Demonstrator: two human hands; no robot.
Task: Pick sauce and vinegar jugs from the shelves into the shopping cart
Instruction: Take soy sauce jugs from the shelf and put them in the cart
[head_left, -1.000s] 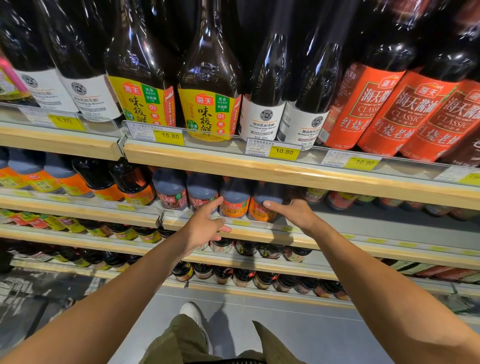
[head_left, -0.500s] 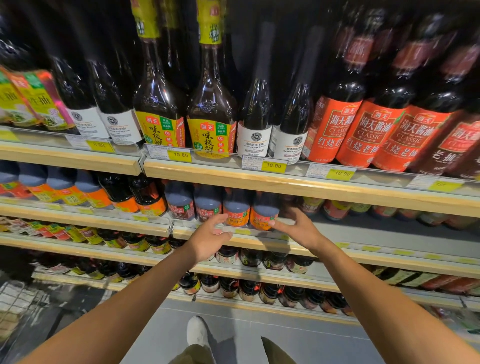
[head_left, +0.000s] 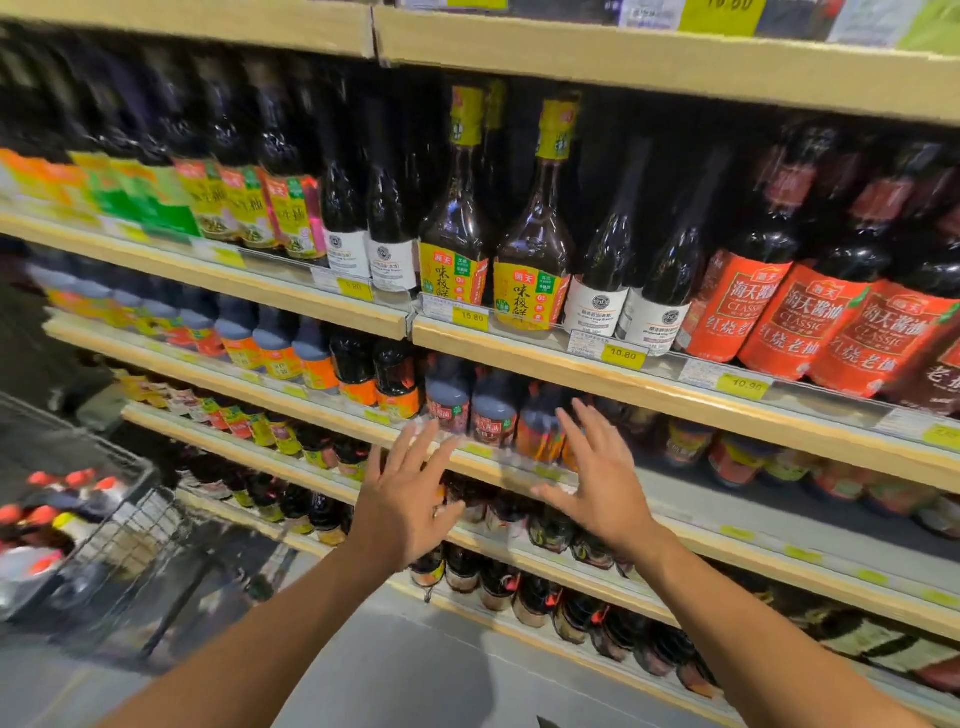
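- Several red-capped bottles (head_left: 40, 515) are already lying in the shopping cart (head_left: 104, 441), which is standing at the lower left, well apart from the hands, so part of the picking is looking done.
- Both hands are reaching toward a middle shelf (head_left: 291, 392), where short dark jugs (head_left: 448, 408) with grey shoulders are standing in a row just behind the shelf edge.
- The left hand (head_left: 402, 499) is hovering with its fingers straight and fanned wide, gripping nothing, in front of and a little below those jugs.
- The right hand (head_left: 597, 488) is matching it, fingers spread and empty, in front of the orange-labelled jugs (head_left: 540, 436) next along.
- No jug is appearing to be touched, though blur is making contact hard to judge.
- By my reading, another grab is only beginning: closing on the jugs, lifting them off the shelf and carrying them left to the cart are all remaining.
- The tall bottles (head_left: 535, 249) on the shelf above are standing untouched.
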